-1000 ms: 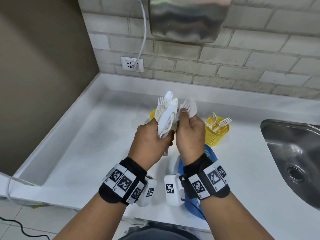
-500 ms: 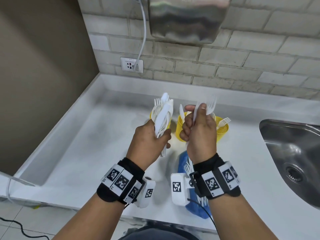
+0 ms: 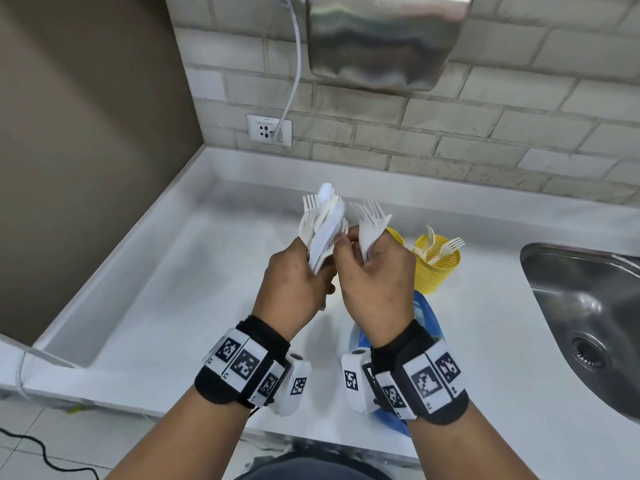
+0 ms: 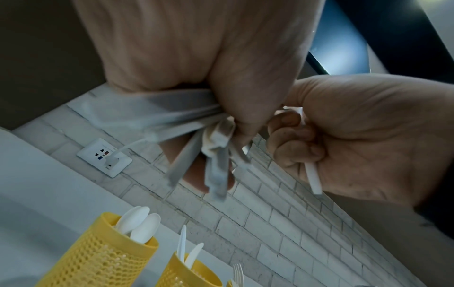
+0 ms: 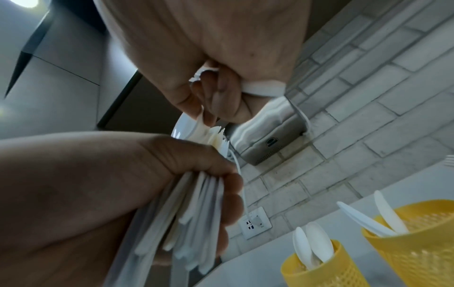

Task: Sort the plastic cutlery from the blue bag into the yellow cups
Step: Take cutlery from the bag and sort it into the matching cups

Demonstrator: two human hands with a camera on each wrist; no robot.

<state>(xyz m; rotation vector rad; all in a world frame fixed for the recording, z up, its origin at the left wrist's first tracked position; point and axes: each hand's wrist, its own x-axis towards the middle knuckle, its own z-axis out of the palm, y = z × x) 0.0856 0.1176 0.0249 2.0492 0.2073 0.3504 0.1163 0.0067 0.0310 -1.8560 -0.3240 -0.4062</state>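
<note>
Blue bag [image 3: 427, 317] lies at the desk's [image 3: 173, 306] near edge, under the wrists. Above it, left hand [image 3: 294, 282] clamps a mixed cutlery bundle [image 3: 323, 230]; right hand [image 3: 377, 282] grips forks [image 3: 370, 223], its fingers [image 5: 209, 108] pinching one piece in the bundle. Beyond, yellow cups [image 3: 436, 265] stand mid-desk holding sorted cutlery.

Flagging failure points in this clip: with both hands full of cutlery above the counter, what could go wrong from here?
1. The left hand grips a thick mixed bundle; as the right hand picks at it, pieces may slip out.
2. The right hand already holds forks, so another could loosen them.
3. The sink lies near the fork cup; strays may land there.
</note>
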